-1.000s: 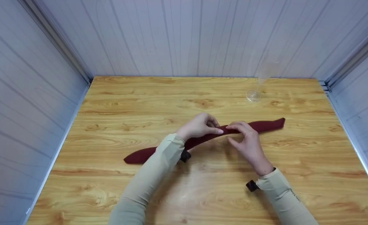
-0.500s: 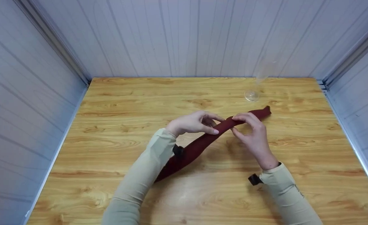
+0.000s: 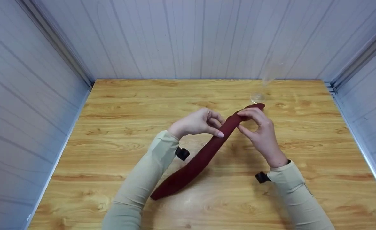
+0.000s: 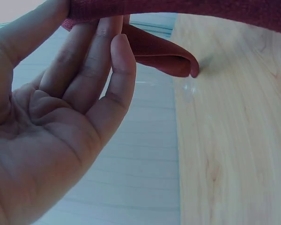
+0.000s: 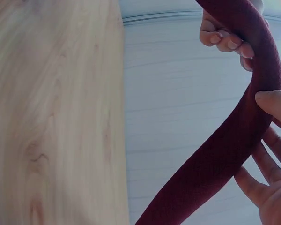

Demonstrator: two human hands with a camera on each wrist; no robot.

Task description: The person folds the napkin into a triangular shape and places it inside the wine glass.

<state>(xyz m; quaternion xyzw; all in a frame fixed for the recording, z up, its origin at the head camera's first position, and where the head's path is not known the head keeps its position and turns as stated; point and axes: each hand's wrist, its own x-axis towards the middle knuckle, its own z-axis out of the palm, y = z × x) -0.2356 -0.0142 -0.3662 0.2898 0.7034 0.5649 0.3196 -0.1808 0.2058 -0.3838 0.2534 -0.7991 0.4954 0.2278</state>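
Note:
A dark red cloth napkin (image 3: pixel 204 156), folded into a long narrow strip, slants from near right to far right-of-middle above the wooden table. My left hand (image 3: pixel 198 124) pinches its middle between thumb and fingers. Just beyond, my right hand (image 3: pixel 261 135) grips the strip, thumb below and fingers over the top. In the left wrist view the strip (image 4: pixel 178 7) crosses above my palm, and its far end hangs down as an open fold (image 4: pixel 166 58). The right wrist view has the strip (image 5: pixel 210 150) bending in an arc between both hands.
A clear stemmed glass (image 3: pixel 257 97) stands at the back right of the wooden table (image 3: pixel 137 105), close behind the napkin's far end. Pale panelled walls (image 3: pixel 188 38) enclose the table at the back and both sides.
The napkin has turned from lying nearly crosswise to a steep slant; its left end swung toward me, its right end went back toward the glass. My right hand moved slightly away from me.

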